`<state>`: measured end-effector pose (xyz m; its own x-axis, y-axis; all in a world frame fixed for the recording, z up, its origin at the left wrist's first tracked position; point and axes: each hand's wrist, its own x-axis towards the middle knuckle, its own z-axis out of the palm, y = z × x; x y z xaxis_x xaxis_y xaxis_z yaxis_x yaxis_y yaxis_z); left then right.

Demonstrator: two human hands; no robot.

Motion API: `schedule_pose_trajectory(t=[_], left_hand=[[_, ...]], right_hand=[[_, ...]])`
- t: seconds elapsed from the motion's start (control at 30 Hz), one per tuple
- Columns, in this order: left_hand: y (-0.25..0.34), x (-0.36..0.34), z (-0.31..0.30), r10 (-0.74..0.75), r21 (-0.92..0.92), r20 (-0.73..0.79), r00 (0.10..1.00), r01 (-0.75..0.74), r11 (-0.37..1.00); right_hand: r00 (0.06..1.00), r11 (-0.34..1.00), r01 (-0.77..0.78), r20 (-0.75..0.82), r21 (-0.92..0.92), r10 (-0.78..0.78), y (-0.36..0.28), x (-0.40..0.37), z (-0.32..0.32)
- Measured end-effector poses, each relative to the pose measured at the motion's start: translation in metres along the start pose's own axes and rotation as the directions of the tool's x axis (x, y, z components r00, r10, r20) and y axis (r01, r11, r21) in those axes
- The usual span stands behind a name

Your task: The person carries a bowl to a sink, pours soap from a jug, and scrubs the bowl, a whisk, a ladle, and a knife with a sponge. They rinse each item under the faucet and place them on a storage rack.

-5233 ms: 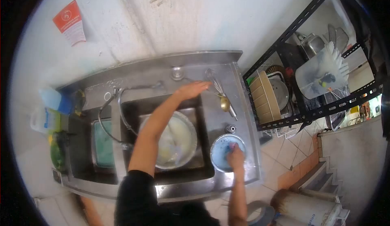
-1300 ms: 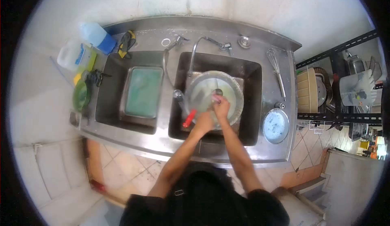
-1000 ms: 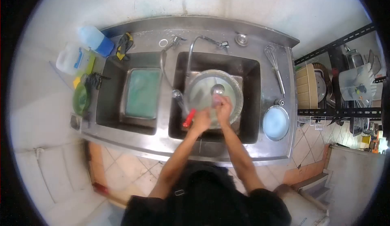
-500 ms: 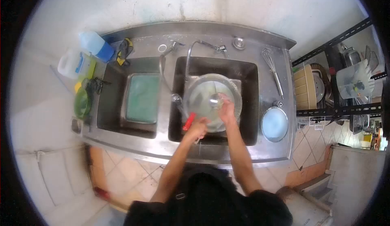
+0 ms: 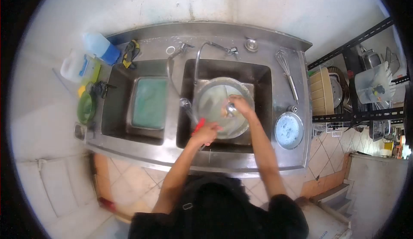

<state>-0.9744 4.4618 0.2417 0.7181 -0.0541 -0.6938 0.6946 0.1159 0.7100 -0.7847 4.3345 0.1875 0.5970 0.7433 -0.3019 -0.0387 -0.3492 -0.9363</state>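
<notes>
A large round metal basin (image 5: 246, 93) with cloudy liquid in it sits in the right sink. My left hand (image 5: 209, 133) is closed round a utensil with a red handle (image 5: 198, 125), at the basin's near left rim. Most of that utensil is hidden by the fingers. Over the basin, my right hand (image 5: 241, 105) grips a small, shiny, rounded metal piece (image 5: 231, 108), whose exact kind I cannot tell. A hose sprayer (image 5: 186, 103) hangs at the left of the basin, close to the red handle.
The left sink holds a rectangular tub (image 5: 149, 103) of green liquid. On the right counter lie a whisk (image 5: 287, 75) and a bowl of bluish suds (image 5: 289, 130). Jugs (image 5: 101, 47) and a green bowl (image 5: 87, 108) stand left. A loaded rack (image 5: 357, 118) flanks the right side.
My right hand has turned over the basin, with the shiny piece now under its fingers. The left hand has shifted slightly up and left with the red handle. Dark patches now show in the blue suds.
</notes>
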Motion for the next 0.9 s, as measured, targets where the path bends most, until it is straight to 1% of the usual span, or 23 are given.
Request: schedule_pose_trajectory(t=[0.03,0.07,0.1,0.13,0.17,0.23,0.3,0.33,0.4,0.43,0.47,0.5,0.53,0.57,0.6,0.63,0.67,0.7,0.73,0.77,0.8,0.83,0.9], left_hand=[[-0.007,0.005,0.001,0.086,0.173,-0.072,0.994,-0.072,0.982],[-0.018,0.014,0.0,0.089,0.175,-0.072,0.993,-0.075,0.982],[-0.03,0.021,0.004,0.408,0.494,-0.132,0.903,-0.296,0.817],[-0.04,0.03,0.008,0.69,0.76,-0.083,0.719,-0.402,0.511],[-0.04,0.03,0.013,0.69,0.757,-0.093,0.718,-0.399,0.517],[-0.03,0.022,0.026,0.482,0.777,-0.29,0.827,-0.091,0.623],[-0.01,0.004,0.037,0.521,0.788,-0.316,0.793,-0.087,0.609],[-0.006,-0.002,0.041,0.56,0.808,-0.327,0.762,-0.082,0.584],[-0.014,0.011,0.033,0.543,0.803,-0.346,0.765,-0.058,0.593],[-0.019,0.017,0.033,0.52,0.791,-0.372,0.769,-0.03,0.611],[-0.017,0.014,0.035,0.518,0.792,-0.369,0.772,-0.031,0.61],[-0.013,0.009,0.036,0.474,0.736,-0.434,0.766,-0.002,0.677],[-0.011,0.005,0.037,0.422,0.673,-0.496,0.759,0.028,0.74],[-0.009,0.005,0.036,0.427,0.673,-0.497,0.756,0.025,0.739],[-0.008,0.006,0.036,0.469,0.671,-0.502,0.727,-0.014,0.741],[-0.008,0.005,0.036,0.508,0.671,-0.505,0.698,-0.053,0.74],[-0.01,0.007,0.034,0.513,0.672,-0.506,0.694,-0.057,0.739],[-0.015,0.01,0.03,0.524,0.649,-0.527,0.669,-0.081,0.756],[-0.019,0.015,0.027,0.534,0.627,-0.549,0.643,-0.107,0.772],[-0.018,0.017,0.027,0.533,0.625,-0.549,0.643,-0.108,0.773],[-0.018,0.019,0.029,0.542,0.632,-0.538,0.646,-0.117,0.766],[-0.02,0.019,0.031,0.551,0.64,-0.524,0.65,-0.126,0.758],[-0.015,0.019,0.034,0.568,0.621,-0.533,0.627,-0.166,0.766]], right_hand=[[1.0,1.0,0.003,0.003,-0.004,-0.003,0.002,0.001,0.008],[0.965,0.963,0.052,-0.235,-0.263,-0.116,-0.008,-0.005,0.024],[0.868,0.861,0.023,-0.417,-0.507,-0.269,-0.01,-0.014,0.034],[0.872,0.858,0.026,-0.408,-0.514,-0.271,-0.01,-0.019,0.035],[0.868,0.817,0.055,-0.377,-0.575,-0.324,-0.009,-0.022,0.039],[0.866,0.769,0.09,-0.331,-0.633,-0.374,-0.003,-0.02,0.044],[0.863,0.591,0.189,-0.155,-0.784,-0.481,0.004,-0.018,0.049],[0.867,0.595,0.184,-0.156,-0.782,-0.473,0.006,-0.024,0.056],[0.869,0.512,0.435,0.195,-0.741,-0.455,-0.003,-0.029,0.065],[0.871,0.513,0.429,0.191,-0.743,-0.452,-0.007,-0.028,0.055],[0.922,0.572,0.344,0.151,-0.745,-0.357,-0.009,-0.022,0.039],[0.959,0.619,0.256,0.115,-0.742,-0.259,-0.014,-0.019,0.031],[0.959,0.621,0.255,0.114,-0.741,-0.258,-0.016,-0.021,0.033],[0.966,0.629,0.165,-0.005,-0.76,-0.26,-0.024,-0.02,0.036],[0.958,0.637,0.074,-0.122,-0.767,-0.259,-0.029,-0.02,0.04],[0.958,0.636,0.075,-0.122,-0.768,-0.26,-0.026,-0.027,0.051],[0.897,0.567,0.311,0.04,-0.763,-0.439,-0.019,-0.036,0.064],[0.781,0.456,0.525,0.194,-0.718,-0.594,-0.018,-0.04,0.07],[0.778,0.452,0.526,0.193,-0.721,-0.598,-0.019,-0.034,0.065],[0.876,0.634,0.367,0.024,-0.681,-0.482,-0.022,-0.03,0.059],[0.936,0.781,0.187,-0.133,-0.595,-0.325,-0.023,-0.029,0.057],[0.938,0.786,0.181,-0.136,-0.591,-0.318,-0.023,-0.03,0.062],[0.883,0.766,0.051,-0.329,-0.641,-0.334,-0.023,-0.021,0.069]])
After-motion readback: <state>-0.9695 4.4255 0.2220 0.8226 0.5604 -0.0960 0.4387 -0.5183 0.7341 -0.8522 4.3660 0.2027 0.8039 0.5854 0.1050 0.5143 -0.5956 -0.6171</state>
